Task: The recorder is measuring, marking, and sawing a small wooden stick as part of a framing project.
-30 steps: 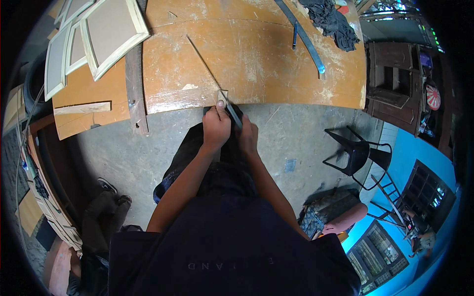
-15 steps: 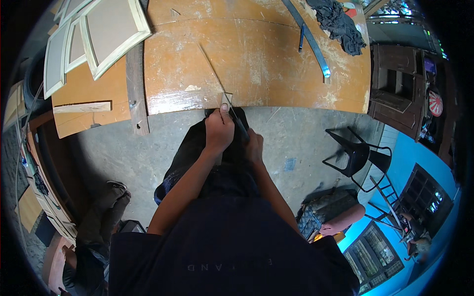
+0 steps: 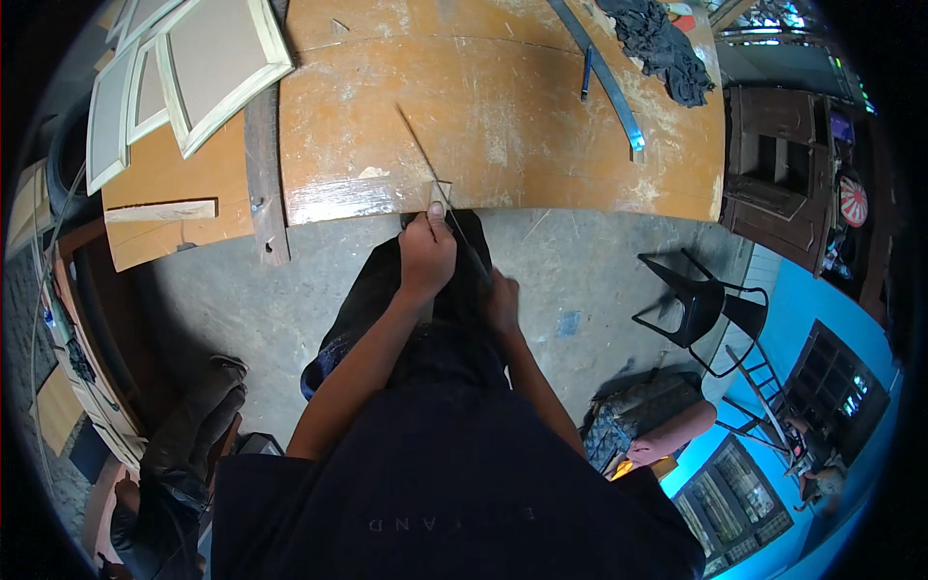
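Near the table's front edge my left hand [image 3: 427,253] is closed round a pale strip of wood [image 3: 437,191], the thumb pressed on top. The strip's end reaches the table edge, and its lower part runs back under my wrist. My right hand [image 3: 502,303] is wrapped round the dark handle of a saw [image 3: 419,143], low and to the right of my left hand. Seen edge-on, the long thin blade slants up and left across the strip's end, its tip over the table. My right fingers are partly hidden.
The worn orange table [image 3: 387,72] bears pale wooden frames [image 3: 222,68], a short wood piece [image 3: 164,211], a dark curved strip [image 3: 604,77], a blue pen [image 3: 586,75] and black cloth [image 3: 662,53]. A black chair [image 3: 691,309] is right; another person [image 3: 188,454] is at lower left.
My right hand has drawn the saw back toward me and slightly right, so its tip is lower over the table. My left hand stays nearly in place. The other person's legs have shifted.
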The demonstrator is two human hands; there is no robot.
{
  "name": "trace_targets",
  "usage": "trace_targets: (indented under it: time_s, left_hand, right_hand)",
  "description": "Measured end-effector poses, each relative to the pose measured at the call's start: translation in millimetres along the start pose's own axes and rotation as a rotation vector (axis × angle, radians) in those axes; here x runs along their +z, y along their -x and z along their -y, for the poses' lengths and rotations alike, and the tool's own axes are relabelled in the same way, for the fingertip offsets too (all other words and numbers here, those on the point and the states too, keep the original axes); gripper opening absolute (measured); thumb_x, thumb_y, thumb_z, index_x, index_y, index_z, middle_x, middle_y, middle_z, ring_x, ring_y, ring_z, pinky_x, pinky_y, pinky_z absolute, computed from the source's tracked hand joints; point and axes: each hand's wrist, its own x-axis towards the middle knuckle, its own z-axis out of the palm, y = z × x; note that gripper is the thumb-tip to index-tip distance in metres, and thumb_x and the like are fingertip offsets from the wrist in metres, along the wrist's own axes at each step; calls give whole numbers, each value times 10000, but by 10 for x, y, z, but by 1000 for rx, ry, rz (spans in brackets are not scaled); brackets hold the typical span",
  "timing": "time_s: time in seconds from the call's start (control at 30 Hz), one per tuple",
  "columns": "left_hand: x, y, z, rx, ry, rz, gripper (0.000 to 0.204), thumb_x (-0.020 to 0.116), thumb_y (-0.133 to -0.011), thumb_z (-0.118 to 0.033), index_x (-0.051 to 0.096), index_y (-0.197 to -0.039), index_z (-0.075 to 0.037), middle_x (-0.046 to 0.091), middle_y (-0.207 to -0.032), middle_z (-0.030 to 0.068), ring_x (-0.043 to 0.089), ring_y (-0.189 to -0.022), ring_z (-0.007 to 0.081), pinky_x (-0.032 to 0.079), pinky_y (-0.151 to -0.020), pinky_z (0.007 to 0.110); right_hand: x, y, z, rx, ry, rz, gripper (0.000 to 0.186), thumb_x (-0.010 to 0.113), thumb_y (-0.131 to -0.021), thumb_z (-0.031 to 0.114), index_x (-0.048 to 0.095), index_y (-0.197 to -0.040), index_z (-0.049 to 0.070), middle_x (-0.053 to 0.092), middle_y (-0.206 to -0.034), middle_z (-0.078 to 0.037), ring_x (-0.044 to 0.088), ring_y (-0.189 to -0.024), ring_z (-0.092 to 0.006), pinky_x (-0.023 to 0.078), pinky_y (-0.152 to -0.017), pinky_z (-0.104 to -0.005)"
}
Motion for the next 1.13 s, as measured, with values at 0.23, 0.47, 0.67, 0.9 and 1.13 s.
trace_targets:
  time_s: [0.23,0.47,0.67,0.9,1.13]
  left_hand:
    - [58,5,1,70,-50,-59,467,426,-1073,-279,622,-838,73,628,-749,305,628,-754,517,479,-653,537]
    - [80,-32,78,28,-16,-35,476,425,-1075,-286,627,-835,72,623,-744,308,613,-750,527,462,-642,554]
    - [87,-24,12,52,-42,-50,524,424,-1095,-335,578,-770,46,569,-614,183,596,-592,321,453,-595,458]
    - [94,-31,18,16,30,-27,484,422,-1078,-296,610,-821,68,621,-720,291,621,-721,503,465,-647,541]
    - [84,1,5,27,-10,-17,497,416,-1080,-311,624,-827,62,647,-747,290,643,-741,495,482,-659,552]
  right_hand:
    - [-22,2,18,36,-49,-42,548,462,-1026,354,543,-642,-28,471,-560,-112,442,-552,-178,339,-535,-428]
    - [-325,265,-410,455,-245,162,456,482,-1030,349,607,-742,19,561,-755,-69,526,-659,-168,411,-604,-362]
    - [149,-464,341,296,-356,77,575,471,-1012,400,534,-618,-14,488,-545,-30,445,-533,-159,312,-518,-379]
    - [-326,639,-816,201,-28,66,374,517,-992,322,638,-832,7,606,-729,-128,546,-593,-203,427,-550,-376]
    - [-237,744,-1457,310,32,82,545,707,-933,347,538,-1335,20,639,-1039,-208,632,-946,-322,507,-832,-415]
